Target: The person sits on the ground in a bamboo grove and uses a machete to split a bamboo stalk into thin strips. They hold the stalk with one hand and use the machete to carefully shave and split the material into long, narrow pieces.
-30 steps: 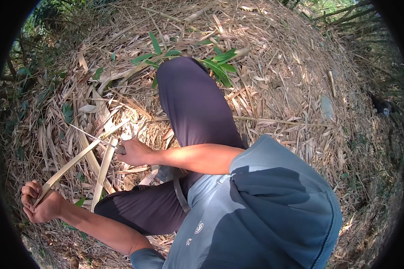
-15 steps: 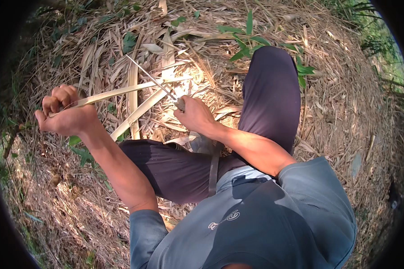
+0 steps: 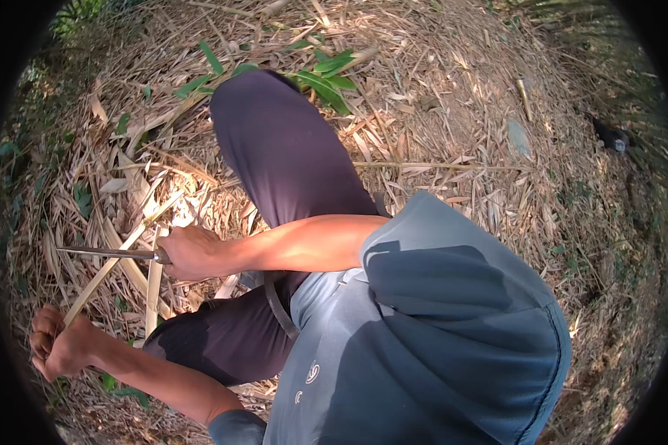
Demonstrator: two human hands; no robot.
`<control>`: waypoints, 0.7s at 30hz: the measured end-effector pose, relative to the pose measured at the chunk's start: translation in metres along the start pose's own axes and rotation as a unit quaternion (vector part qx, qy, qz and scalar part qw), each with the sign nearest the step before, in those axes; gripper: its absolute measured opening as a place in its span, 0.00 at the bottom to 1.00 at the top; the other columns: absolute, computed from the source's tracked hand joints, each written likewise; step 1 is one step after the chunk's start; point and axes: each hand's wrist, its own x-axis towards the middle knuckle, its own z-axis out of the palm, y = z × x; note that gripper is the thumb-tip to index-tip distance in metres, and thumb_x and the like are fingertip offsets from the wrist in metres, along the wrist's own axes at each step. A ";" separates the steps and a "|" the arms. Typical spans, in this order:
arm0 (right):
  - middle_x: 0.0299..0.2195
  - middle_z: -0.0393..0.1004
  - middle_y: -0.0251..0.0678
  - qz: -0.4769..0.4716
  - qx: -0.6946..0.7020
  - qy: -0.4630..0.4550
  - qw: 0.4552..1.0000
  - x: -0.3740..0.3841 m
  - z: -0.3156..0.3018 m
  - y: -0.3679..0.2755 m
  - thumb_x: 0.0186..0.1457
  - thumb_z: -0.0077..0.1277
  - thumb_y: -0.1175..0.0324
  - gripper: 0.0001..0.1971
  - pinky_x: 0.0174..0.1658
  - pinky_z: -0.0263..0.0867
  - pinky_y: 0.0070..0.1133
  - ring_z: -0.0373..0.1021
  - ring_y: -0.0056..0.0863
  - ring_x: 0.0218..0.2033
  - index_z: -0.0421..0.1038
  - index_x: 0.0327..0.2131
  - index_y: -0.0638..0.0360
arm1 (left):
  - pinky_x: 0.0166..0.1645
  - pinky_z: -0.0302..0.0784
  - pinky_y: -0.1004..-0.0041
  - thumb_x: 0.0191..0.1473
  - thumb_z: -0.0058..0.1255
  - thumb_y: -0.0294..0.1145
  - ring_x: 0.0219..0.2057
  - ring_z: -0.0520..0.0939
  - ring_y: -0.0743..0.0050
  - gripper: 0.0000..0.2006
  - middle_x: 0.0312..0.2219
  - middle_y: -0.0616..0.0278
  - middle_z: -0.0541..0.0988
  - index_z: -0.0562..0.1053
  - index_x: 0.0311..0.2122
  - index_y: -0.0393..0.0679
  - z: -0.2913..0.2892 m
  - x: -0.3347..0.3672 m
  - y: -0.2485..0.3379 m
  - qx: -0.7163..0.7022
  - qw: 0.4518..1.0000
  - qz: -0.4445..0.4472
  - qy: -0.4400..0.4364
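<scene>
While the bamboo strip (image 3: 104,274) runs pale and slanted from lower left up toward the middle left, its lower end sits inside the left hand (image 3: 56,348), fingers curled fully closed around it. Crossing just above the strip, a slim metal blade (image 3: 104,254) points leftward out of the right hand (image 3: 189,254), whose fingers are wrapped tight on the handle. Both hands work beside a dark-trousered bent knee (image 3: 282,148). Dry bamboo leaves (image 3: 453,111) cover the ground all around.
</scene>
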 end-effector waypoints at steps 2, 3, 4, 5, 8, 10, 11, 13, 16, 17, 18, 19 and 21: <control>0.21 0.76 0.49 -0.081 0.035 0.011 0.996 -0.011 -0.014 -0.027 0.50 0.54 0.67 0.10 0.36 0.74 0.40 0.77 0.47 0.26 0.74 0.32 0.63 | 0.24 0.46 0.69 0.54 0.28 0.46 0.17 0.51 0.71 0.18 0.13 0.67 0.45 0.45 0.17 0.53 0.007 -0.005 0.010 0.010 0.999 0.024 0.031; 0.21 0.76 0.48 -0.066 -0.009 0.022 0.998 -0.001 0.000 -0.013 0.50 0.55 0.65 0.10 0.35 0.74 0.40 0.77 0.46 0.27 0.74 0.32 0.62 | 0.24 0.48 0.70 0.56 0.25 0.47 0.16 0.51 0.72 0.19 0.12 0.67 0.45 0.46 0.17 0.52 0.006 0.001 0.010 -0.038 0.997 -0.020 0.060; 0.22 0.77 0.49 -0.003 -0.059 0.018 0.998 0.013 0.010 0.005 0.53 0.56 0.62 0.11 0.34 0.74 0.39 0.77 0.47 0.27 0.75 0.32 0.62 | 0.23 0.49 0.72 0.56 0.24 0.47 0.16 0.51 0.74 0.19 0.12 0.68 0.45 0.45 0.17 0.52 0.014 -0.008 0.014 0.016 1.000 0.010 0.017; 0.24 0.78 0.50 0.057 -0.090 0.009 0.994 0.030 0.021 0.034 0.54 0.57 0.59 0.15 0.34 0.73 0.39 0.77 0.47 0.28 0.76 0.32 0.64 | 0.23 0.47 0.72 0.56 0.26 0.48 0.16 0.50 0.74 0.19 0.12 0.68 0.46 0.45 0.17 0.52 0.025 -0.016 0.019 0.023 0.999 0.022 0.026; 0.25 0.77 0.54 0.077 -0.046 0.046 0.995 0.035 0.019 0.032 0.53 0.58 0.60 0.17 0.37 0.72 0.40 0.77 0.51 0.30 0.75 0.32 0.68 | 0.23 0.43 0.72 0.56 0.27 0.50 0.16 0.48 0.75 0.20 0.12 0.68 0.47 0.45 0.18 0.51 0.018 -0.015 -0.004 0.016 1.000 0.006 -0.003; 0.25 0.77 0.55 0.043 -0.049 0.002 0.998 0.020 0.009 -0.004 0.52 0.59 0.60 0.16 0.37 0.72 0.41 0.76 0.53 0.30 0.74 0.36 0.67 | 0.23 0.42 0.72 0.57 0.27 0.51 0.16 0.48 0.76 0.21 0.11 0.68 0.47 0.44 0.18 0.51 0.009 -0.013 -0.003 0.015 1.000 0.008 -0.014; 0.26 0.77 0.55 0.018 -0.056 -0.024 0.998 0.010 0.003 -0.020 0.51 0.59 0.61 0.17 0.37 0.71 0.41 0.76 0.53 0.30 0.74 0.37 0.66 | 0.23 0.42 0.72 0.57 0.27 0.51 0.16 0.48 0.76 0.21 0.11 0.68 0.47 0.44 0.18 0.51 0.009 -0.014 -0.002 0.015 1.000 0.010 -0.019; 0.27 0.78 0.53 0.013 -0.068 -0.001 0.998 0.007 0.009 -0.014 0.51 0.58 0.63 0.16 0.37 0.71 0.41 0.76 0.52 0.31 0.74 0.39 0.65 | 0.23 0.42 0.72 0.57 0.27 0.52 0.16 0.47 0.76 0.22 0.11 0.68 0.47 0.44 0.18 0.51 0.007 -0.021 -0.002 0.025 0.999 0.004 -0.024; 0.28 0.78 0.51 0.082 -0.070 0.015 0.994 0.034 0.014 0.046 0.50 0.58 0.63 0.16 0.37 0.71 0.40 0.77 0.49 0.31 0.74 0.38 0.65 | 0.24 0.41 0.72 0.57 0.27 0.53 0.17 0.47 0.76 0.23 0.11 0.67 0.48 0.44 0.18 0.50 0.005 -0.020 -0.019 0.074 0.997 0.008 -0.038; 0.28 0.78 0.51 0.090 -0.065 0.021 0.994 0.036 0.013 0.041 0.50 0.58 0.63 0.15 0.37 0.71 0.40 0.77 0.49 0.30 0.75 0.37 0.65 | 0.24 0.41 0.71 0.57 0.27 0.54 0.17 0.46 0.76 0.23 0.11 0.67 0.48 0.44 0.18 0.50 0.006 -0.017 -0.020 0.051 0.998 0.001 -0.041; 0.27 0.78 0.51 0.099 -0.060 0.027 0.993 0.036 0.014 0.034 0.50 0.58 0.63 0.15 0.36 0.71 0.40 0.76 0.49 0.30 0.75 0.37 0.65 | 0.24 0.40 0.71 0.57 0.28 0.55 0.17 0.46 0.76 0.24 0.11 0.67 0.48 0.44 0.18 0.50 0.006 -0.014 -0.020 0.028 0.999 -0.008 -0.043; 0.27 0.78 0.51 0.110 -0.057 0.025 0.992 0.030 0.017 0.025 0.50 0.57 0.63 0.15 0.36 0.71 0.39 0.76 0.48 0.30 0.75 0.36 0.66 | 0.25 0.40 0.71 0.58 0.28 0.55 0.18 0.46 0.76 0.24 0.11 0.67 0.48 0.44 0.18 0.50 0.001 -0.015 -0.020 0.010 0.999 -0.019 -0.041; 0.27 0.78 0.50 0.051 -0.068 -0.012 0.996 0.015 0.010 -0.004 0.50 0.57 0.63 0.13 0.36 0.70 0.38 0.76 0.48 0.29 0.75 0.34 0.64 | 0.25 0.40 0.70 0.57 0.28 0.57 0.18 0.45 0.76 0.25 0.11 0.67 0.48 0.44 0.18 0.50 0.003 -0.015 -0.021 -0.002 0.999 -0.023 -0.039</control>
